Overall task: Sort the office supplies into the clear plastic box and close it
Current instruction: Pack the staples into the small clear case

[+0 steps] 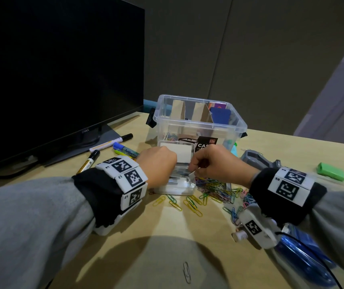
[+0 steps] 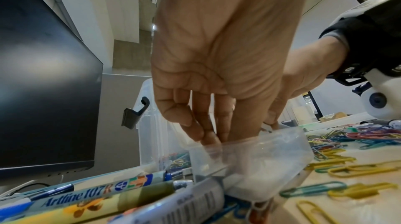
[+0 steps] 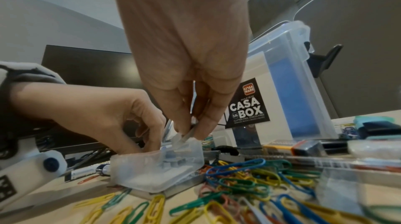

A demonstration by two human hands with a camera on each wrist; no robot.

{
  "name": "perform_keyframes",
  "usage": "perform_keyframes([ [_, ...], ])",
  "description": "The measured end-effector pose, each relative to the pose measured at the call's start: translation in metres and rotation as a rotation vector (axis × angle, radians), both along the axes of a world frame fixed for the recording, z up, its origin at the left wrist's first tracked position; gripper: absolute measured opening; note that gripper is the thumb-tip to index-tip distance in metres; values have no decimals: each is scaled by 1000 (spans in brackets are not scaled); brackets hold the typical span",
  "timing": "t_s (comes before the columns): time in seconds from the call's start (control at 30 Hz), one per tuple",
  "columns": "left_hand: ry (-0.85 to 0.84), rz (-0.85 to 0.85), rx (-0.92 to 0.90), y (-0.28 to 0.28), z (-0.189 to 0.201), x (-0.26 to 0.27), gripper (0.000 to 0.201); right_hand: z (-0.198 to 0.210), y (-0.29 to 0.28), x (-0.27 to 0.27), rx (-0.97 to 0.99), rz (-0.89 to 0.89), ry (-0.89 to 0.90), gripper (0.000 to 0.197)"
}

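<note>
Near the middle of the wooden desk (image 1: 146, 236), just in front of the clear plastic box (image 1: 200, 119), both hands work at a small clear plastic case (image 1: 175, 187) whose white-lined lid (image 1: 177, 150) stands open toward the box. The left hand (image 1: 157, 163) has its fingers (image 2: 195, 124) curled down over the left rim of the case, steadying it. The right hand (image 1: 214, 163) has its fingers (image 3: 186, 116) pressed together, pinching a small thin whitish piece (image 3: 184, 136) at the right edge of the case; what that piece is cannot be told.

The clear plastic box is open, with black latches at its sides, cardboard dividers, a blue item and some paper clips inside, and a black "CASA BOX" label (image 3: 247, 106) on its front wall.

A heap of coloured paper clips (image 1: 214, 189) lies to the right of the case and in front of it, and a single silver paper clip (image 1: 186, 272) lies nearer the front edge. Several marker pens (image 1: 112, 146) lie left of the case, beside the stand of a dark monitor (image 1: 58, 69). A grey stapler (image 1: 254, 158) and a green sharpener (image 1: 331, 172) sit toward the right edge.
</note>
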State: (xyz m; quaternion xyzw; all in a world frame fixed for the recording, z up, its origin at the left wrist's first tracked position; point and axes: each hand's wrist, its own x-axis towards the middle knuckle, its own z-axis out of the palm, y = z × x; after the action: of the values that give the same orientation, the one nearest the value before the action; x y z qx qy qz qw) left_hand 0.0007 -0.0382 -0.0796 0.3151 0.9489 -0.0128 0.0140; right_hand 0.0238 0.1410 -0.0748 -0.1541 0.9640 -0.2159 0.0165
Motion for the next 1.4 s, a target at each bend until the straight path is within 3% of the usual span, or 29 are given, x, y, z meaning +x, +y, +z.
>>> perform_keyframes([
  [0.2,-68,-64,58,1,1,-2,10,0,-3,-1,16,19,-10,18],
  [0.53,11,1,34,-2,-2,-6,15,3,0,1,-44,-21,-31,18],
  [0.6,-87,12,172,-2,1,-8,10,6,2,2,-189,-87,-88,17],
  [0.73,-423,23,574,2,10,-7,25,14,5,6,-458,-179,-182,15],
  [0.83,-598,80,832,6,11,-6,11,20,4,8,-532,-202,-183,14],
  [0.9,-614,99,906,9,10,-5,4,23,6,10,-572,-236,-174,12],
  [0.97,-593,117,899,12,10,-4,1,25,11,10,-436,-307,-121,5],
  [1.03,-576,145,880,13,8,-2,2,25,20,8,-49,-357,-89,11],
  [1.13,-576,199,864,13,5,-2,7,28,26,13,500,-402,-188,15],
  [1.27,-603,228,850,13,2,0,11,22,27,16,608,-438,-336,33],
  [1.4,-664,189,866,10,2,0,6,18,27,9,594,-413,-419,28],
])
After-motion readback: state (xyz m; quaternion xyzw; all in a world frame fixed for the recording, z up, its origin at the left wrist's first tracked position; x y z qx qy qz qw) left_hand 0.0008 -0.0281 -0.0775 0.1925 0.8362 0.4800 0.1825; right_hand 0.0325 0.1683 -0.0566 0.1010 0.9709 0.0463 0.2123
